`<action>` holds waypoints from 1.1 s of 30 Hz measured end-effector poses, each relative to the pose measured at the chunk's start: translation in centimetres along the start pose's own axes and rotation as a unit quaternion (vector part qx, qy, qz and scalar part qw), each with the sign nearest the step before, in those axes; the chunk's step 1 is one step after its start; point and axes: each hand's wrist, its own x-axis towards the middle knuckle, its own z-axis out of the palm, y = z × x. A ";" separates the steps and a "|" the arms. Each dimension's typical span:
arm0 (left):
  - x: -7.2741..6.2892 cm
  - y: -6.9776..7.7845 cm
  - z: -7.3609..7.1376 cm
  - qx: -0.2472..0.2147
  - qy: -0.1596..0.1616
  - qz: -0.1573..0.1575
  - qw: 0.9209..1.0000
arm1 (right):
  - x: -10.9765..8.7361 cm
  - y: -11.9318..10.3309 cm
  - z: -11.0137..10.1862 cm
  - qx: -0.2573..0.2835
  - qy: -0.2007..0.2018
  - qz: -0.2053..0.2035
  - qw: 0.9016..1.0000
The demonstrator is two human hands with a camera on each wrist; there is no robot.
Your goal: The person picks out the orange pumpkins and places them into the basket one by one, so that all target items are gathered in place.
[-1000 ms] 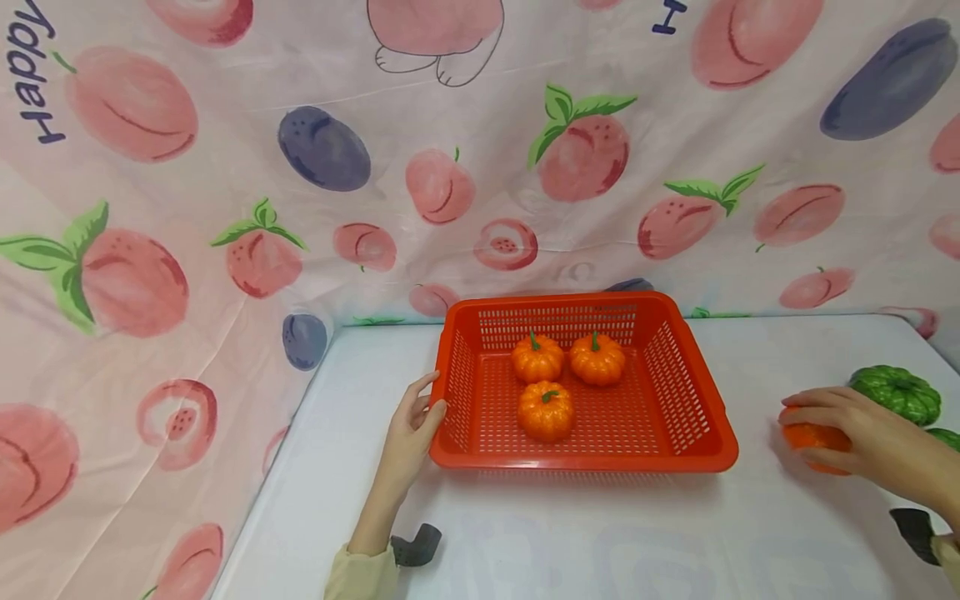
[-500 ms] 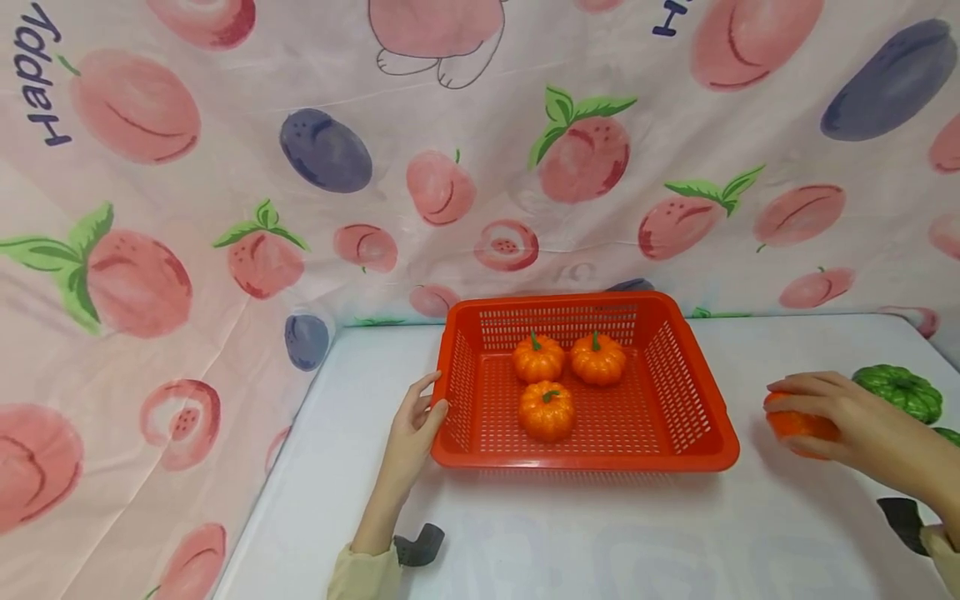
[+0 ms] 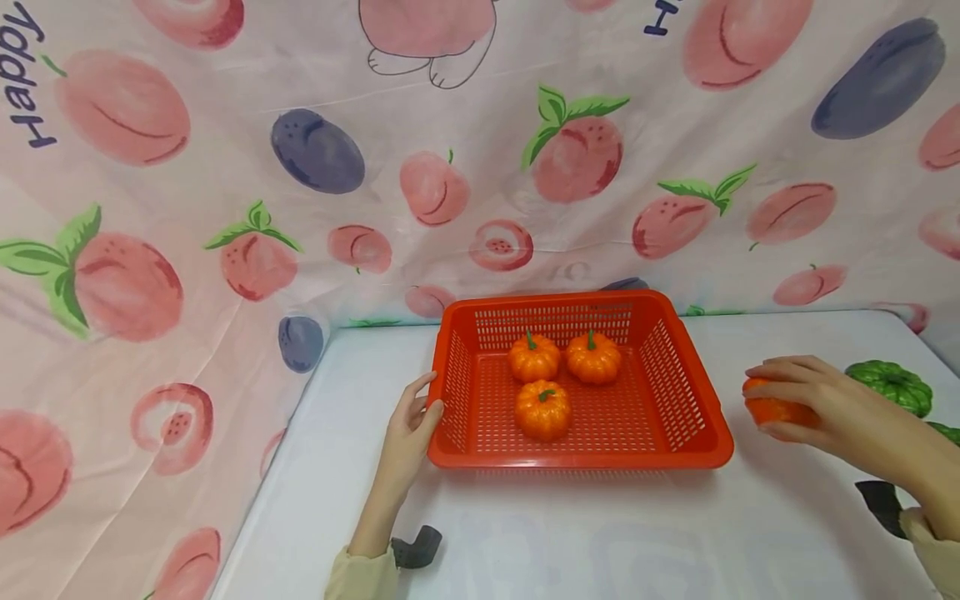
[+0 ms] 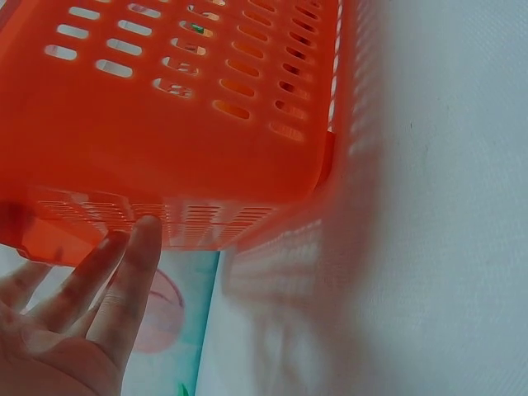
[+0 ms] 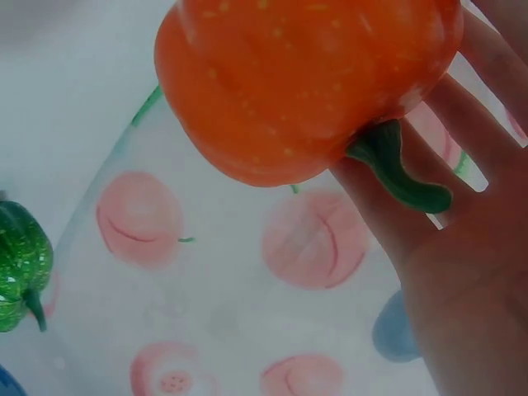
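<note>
A red perforated basket (image 3: 577,458) stands mid-table with three small orange pumpkins (image 3: 542,409) inside. My left hand (image 3: 411,421) rests against its left wall with straight fingers; in the left wrist view the fingers (image 4: 124,280) touch the basket (image 4: 165,124) low on its side. To the right of the basket, my right hand (image 3: 813,398) grips a fourth orange pumpkin (image 3: 765,410) from above, clear of the table. In the right wrist view that pumpkin (image 5: 297,82) fills the top, its green stem (image 5: 396,169) lying against my right hand (image 5: 462,247).
A green pumpkin (image 3: 892,386) sits on the white table (image 3: 570,533) at the far right, with another green one (image 3: 947,432) at the frame edge. A fruit-print cloth (image 3: 225,167) hangs behind and to the left. The green pumpkin (image 5: 21,264) also shows in the right wrist view.
My right hand has lifted the orange pumpkin and carried it left, toward the basket. The left hand and the basket have stayed in place.
</note>
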 end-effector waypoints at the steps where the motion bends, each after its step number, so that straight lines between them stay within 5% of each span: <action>1: 0.0 0.0 0.0 -0.001 0.000 -0.001 1.000 | 0.1 -0.1 -0.1 0.001 -0.002 0.001 1.000; 7: -0.1 0.0 0.0 -0.005 0.001 0.000 1.000 | 0.4 -0.7 -0.6 -0.005 0.003 -0.005 1.000; 21: -0.1 -0.1 0.0 -0.004 0.001 0.001 1.000 | 1.4 -2.3 -1.7 -0.042 0.084 -0.080 0.992; 33: -0.1 0.0 0.0 -0.003 0.000 0.000 1.000 | 2.9 -4.7 -3.3 -0.032 0.076 -0.085 0.993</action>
